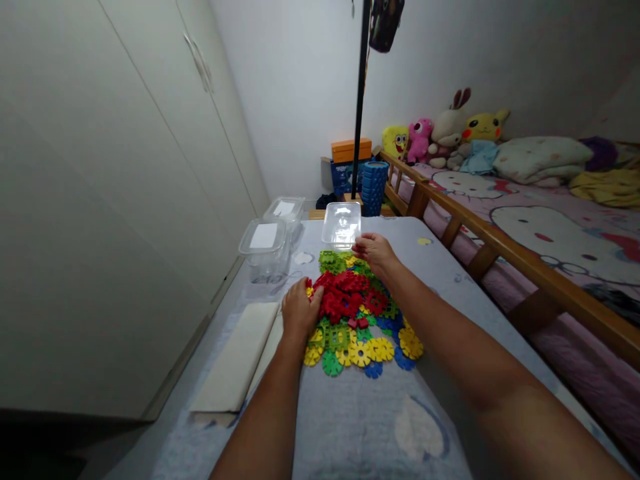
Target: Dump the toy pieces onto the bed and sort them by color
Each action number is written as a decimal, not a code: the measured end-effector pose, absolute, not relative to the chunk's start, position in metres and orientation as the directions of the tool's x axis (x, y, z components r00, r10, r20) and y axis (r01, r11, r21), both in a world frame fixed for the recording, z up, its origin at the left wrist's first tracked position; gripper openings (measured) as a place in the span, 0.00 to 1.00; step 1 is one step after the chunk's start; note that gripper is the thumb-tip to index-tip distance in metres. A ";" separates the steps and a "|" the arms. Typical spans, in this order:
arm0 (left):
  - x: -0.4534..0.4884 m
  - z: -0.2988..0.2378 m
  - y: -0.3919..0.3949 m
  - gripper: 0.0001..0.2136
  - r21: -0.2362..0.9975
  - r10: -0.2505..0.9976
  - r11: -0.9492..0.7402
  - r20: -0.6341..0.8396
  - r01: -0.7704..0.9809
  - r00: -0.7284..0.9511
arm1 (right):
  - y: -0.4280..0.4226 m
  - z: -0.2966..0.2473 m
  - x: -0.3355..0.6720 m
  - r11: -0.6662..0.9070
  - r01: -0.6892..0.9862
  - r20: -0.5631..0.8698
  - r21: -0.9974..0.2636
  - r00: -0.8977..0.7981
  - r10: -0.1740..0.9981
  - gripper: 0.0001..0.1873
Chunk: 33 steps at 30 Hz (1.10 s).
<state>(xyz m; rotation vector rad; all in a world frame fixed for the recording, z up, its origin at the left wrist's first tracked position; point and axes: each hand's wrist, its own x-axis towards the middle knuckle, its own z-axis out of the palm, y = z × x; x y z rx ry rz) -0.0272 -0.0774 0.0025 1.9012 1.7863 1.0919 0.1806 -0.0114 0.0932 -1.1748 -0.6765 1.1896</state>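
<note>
A heap of plastic interlocking building pieces lies on the cloth-covered table, with red pieces in the middle and green, blue and yellow notched discs around them. My left hand rests against the left side of the heap, thumb apart from the fingers, touching the red pieces. Beyond the heap is a clear plastic box without a lid. At its near right corner, my right hand has its fingers curled together on the rim; the exact grip is small in view.
Two lidded clear boxes with white labels stand at the far left of the table. A folded cream board lies left of my left arm. A wooden bed rail runs along the right, a black pole rises behind, and white cabinets line the left.
</note>
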 end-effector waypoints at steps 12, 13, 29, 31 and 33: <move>-0.025 0.004 -0.074 0.20 0.825 0.976 -0.186 0.217 0.534 0.005 | 0.072 0.077 0.135 -0.204 -0.207 -0.264 -0.957 0.322 0.909 0.16; -0.026 0.004 -0.074 0.20 0.844 0.977 -0.166 0.209 0.511 -0.028 | 0.076 0.074 0.134 -0.211 -0.197 -0.267 -0.957 0.325 0.907 0.16; -0.025 0.001 -0.070 0.15 0.909 0.977 -0.098 0.165 0.404 -0.132 | 0.096 0.049 0.146 -0.170 0.065 -0.143 -0.983 0.299 0.943 0.13; -0.025 0.002 -0.070 0.14 0.911 0.978 -0.099 0.163 0.400 -0.130 | 0.101 0.048 0.146 -0.161 0.106 -0.123 -0.981 0.296 0.947 0.12; -0.025 0.003 -0.071 0.14 0.909 0.977 -0.101 0.167 0.403 -0.131 | 0.107 0.046 0.144 -0.153 0.148 -0.105 -0.977 0.293 0.950 0.11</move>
